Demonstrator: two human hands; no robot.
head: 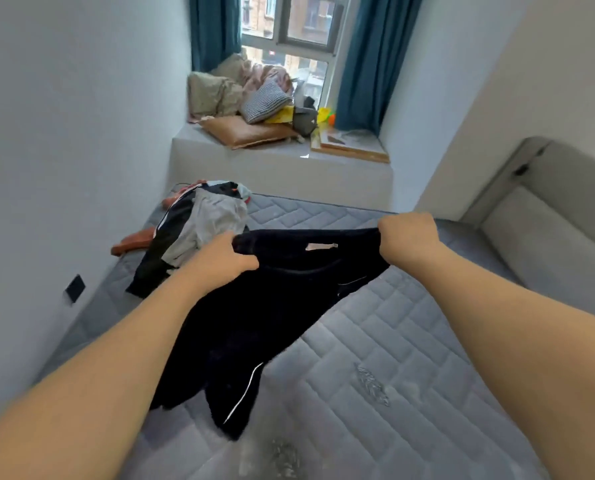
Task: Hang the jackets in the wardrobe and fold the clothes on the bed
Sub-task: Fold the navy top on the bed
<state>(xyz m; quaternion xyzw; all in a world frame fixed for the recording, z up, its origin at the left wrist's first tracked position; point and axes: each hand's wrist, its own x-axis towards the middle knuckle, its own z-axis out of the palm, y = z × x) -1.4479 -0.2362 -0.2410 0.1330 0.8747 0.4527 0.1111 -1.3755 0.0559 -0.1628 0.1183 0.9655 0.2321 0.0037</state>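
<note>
— Both hands busy?
— Yes. Nearest on the mattress [375,341] hangs a dark garment [272,306], its hem trailing on the quilting. The left hand [220,258] and right hand [408,233] each clench its top edge, stretched taut between them, fabric bunched inside the curled fingers.
— How far along?
— Early, I'd judge: nothing folded shows. Beyond the left hand, a pile of clothes [192,230] lies unsorted at the mattress's far corner. No wardrobe in view.
— And past the mattress?
— Cushions [251,133] on the window ledge.
</note>
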